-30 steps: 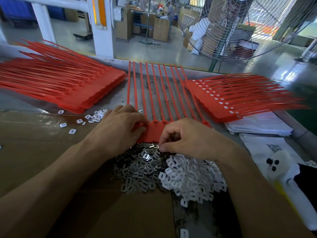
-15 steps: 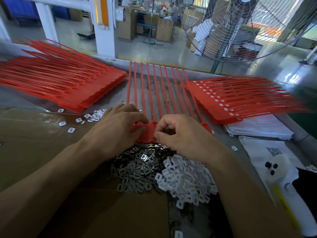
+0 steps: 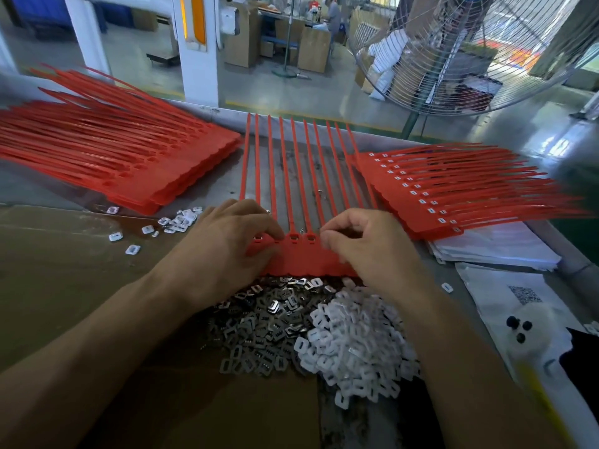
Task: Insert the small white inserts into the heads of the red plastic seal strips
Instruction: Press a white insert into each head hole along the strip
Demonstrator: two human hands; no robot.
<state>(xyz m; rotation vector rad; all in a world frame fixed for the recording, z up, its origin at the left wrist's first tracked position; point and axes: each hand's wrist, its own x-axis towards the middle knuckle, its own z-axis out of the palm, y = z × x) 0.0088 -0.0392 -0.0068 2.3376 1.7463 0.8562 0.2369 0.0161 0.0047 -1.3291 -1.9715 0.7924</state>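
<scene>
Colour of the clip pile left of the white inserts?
Dark metallic grey clip pile, seen in the head view.

A grey metal bench point(image 3: 227, 186) carries brown cardboard point(image 3: 64, 270) over its near left part. On the bench lie a red strip stack point(image 3: 123, 163) at left, a comb of joined strips point(image 3: 301, 196) in the middle, a second stack point(image 3: 453, 189) at right on white papers point(image 3: 492, 251), and a white bag point(image 3: 505, 306). Piles of metal clips point(image 3: 259, 325) and white inserts point(image 3: 353, 345) sit nearest, touching each other.
</scene>
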